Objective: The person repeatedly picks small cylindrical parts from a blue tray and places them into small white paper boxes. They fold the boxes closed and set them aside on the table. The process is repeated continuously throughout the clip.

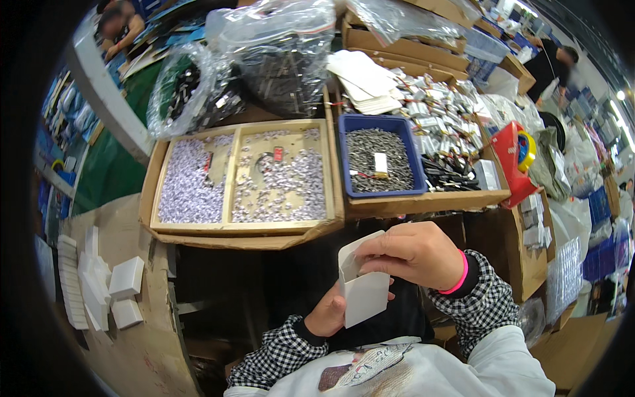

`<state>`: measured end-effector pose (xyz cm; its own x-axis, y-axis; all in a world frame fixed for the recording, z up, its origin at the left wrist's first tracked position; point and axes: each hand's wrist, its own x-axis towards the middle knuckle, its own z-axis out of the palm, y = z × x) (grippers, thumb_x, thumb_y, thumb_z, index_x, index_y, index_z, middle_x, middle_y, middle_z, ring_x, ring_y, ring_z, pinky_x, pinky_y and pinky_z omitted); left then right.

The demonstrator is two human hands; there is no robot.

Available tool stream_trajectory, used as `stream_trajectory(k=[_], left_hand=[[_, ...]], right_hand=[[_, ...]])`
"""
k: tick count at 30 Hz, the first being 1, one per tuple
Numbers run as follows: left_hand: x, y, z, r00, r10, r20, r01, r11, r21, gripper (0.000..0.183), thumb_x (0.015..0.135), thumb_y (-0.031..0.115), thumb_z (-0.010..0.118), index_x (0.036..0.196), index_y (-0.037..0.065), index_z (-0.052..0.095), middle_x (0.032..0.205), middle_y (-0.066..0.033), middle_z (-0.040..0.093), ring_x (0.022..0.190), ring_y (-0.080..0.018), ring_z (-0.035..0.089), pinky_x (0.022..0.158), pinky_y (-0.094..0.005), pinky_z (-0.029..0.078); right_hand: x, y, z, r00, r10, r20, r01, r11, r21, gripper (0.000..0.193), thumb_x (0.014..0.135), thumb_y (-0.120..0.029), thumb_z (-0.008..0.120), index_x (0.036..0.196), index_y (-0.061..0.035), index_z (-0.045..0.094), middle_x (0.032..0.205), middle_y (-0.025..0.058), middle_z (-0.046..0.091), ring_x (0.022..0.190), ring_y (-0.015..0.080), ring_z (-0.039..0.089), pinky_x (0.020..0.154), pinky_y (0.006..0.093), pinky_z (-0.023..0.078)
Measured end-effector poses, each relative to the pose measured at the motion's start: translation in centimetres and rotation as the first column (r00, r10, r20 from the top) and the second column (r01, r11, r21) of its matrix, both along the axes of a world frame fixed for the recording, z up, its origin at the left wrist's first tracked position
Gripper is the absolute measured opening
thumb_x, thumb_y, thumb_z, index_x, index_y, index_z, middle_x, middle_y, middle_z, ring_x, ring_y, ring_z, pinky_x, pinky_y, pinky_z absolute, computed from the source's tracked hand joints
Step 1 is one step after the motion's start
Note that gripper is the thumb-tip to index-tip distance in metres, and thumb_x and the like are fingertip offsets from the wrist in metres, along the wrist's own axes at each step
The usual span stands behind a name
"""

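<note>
In front of my body I hold a small white carton (366, 298) with its top flap raised. My left hand (327, 316) is closed around its lower left side, and fingertips show past its right edge. From the right, my right hand (422, 257) bends its fingers into the open top. The fingertips are hidden inside the carton, so what they pinch cannot be made out. Beyond the hands stands a divided wooden tray (231, 178) with many tiny silvery pieces. Beside it is a blue bin (387, 194) of small dark metal parts, with a small white-and-gold wired piece on top.
Closed white cartons (126, 276) lie on a cardboard-covered surface at left. An open cardboard box (430, 204) holds the bin, silvery wired pieces and white sheets (364, 74). A red tape dispenser (508, 162) stands at right. Clear plastic bags (284, 56) sit behind; people work farther off.
</note>
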<state>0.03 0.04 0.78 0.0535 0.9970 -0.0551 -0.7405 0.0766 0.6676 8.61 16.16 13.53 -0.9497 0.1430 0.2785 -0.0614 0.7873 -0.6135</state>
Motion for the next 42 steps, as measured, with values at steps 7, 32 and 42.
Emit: stream_trajectory(k=[7, 32, 42], left_hand=[[1.7, 1.8, 0.5, 0.998, -0.027, -0.063, 0.029, 0.999, 0.038, 0.115, 0.064, 0.081, 0.055, 0.14, 0.001, 0.024, 0.13, -0.0165, 0.044, 0.114, -0.0274, 0.053, 0.096, -0.0396, 0.045], [3.0, -3.3, -1.5, 0.565, 0.266, -0.781, -0.523, 0.847, -0.09, 0.025, 0.094, 0.01, 0.054, 0.113, -0.006, 0.059, 0.103, -0.0116, 0.064, 0.094, -0.0168, 0.058, 0.082, -0.028, 0.047], [1.5, -2.4, 0.1, 0.408, 0.125, -0.904, -0.331, 0.944, -0.019, 0.025, 0.096, 0.013, 0.05, 0.108, -0.006, 0.06, 0.102, -0.0143, 0.065, 0.093, -0.0186, 0.06, 0.084, -0.0289, 0.046]], right_hand=[[4.5, 0.2, -2.3, 0.954, -0.168, -0.25, 0.192, 0.979, 0.075, 0.024, 0.071, -0.012, 0.075, 0.094, -0.009, 0.068, 0.089, 0.0044, 0.066, 0.072, 0.0198, 0.062, 0.063, 0.029, 0.05], [8.8, -8.1, -14.6, 0.804, -0.541, 0.245, 0.353, 0.103, -0.93, 0.033, 0.088, -0.013, 0.065, 0.119, -0.0038, 0.06, 0.107, 0.0057, 0.066, 0.094, 0.0079, 0.06, 0.083, 0.0219, 0.049], [10.0, -6.2, -15.0, 0.871, -0.484, 0.082, 0.395, 0.594, -0.701, 0.015, 0.087, -0.017, 0.064, 0.09, -0.0032, 0.066, 0.104, 0.013, 0.063, 0.095, 0.0226, 0.061, 0.084, 0.0285, 0.048]])
